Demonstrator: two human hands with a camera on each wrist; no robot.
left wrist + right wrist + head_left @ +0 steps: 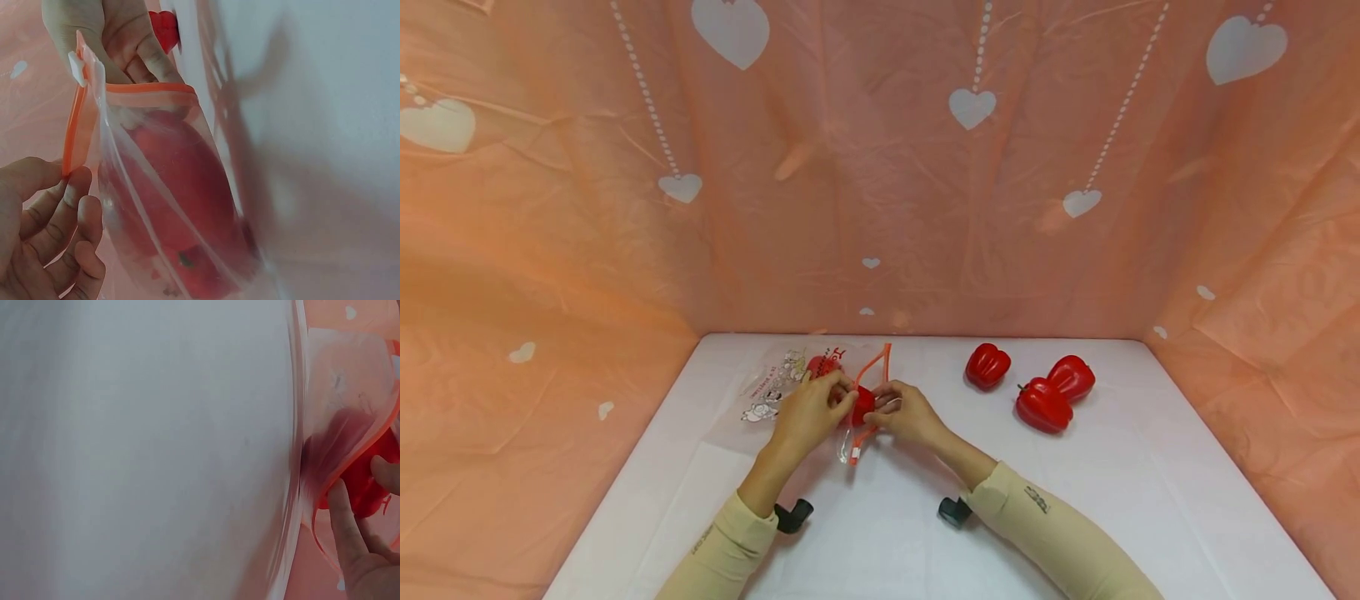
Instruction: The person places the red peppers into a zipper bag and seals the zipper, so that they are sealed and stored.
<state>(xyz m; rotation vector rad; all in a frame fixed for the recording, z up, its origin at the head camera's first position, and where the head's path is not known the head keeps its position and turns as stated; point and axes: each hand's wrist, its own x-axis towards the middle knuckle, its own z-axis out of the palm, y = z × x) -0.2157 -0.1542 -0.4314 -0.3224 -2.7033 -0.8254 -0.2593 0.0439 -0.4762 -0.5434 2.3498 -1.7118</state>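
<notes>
From my end I see white table (880, 542), creased orange cloth (880, 200) behind it and along both sides, white hearts (972, 109) on cloth, some ending dotted lines (982, 43).

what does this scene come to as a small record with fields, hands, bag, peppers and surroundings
left hand: pinches the bag at its orange edge
right hand: holds a red pepper at the bag's mouth
bag: clear, printed, open
already inside: at least one other pepper
loose peppers: three, red, two close together
table: white
backdrop: orange, white hearts
</notes>
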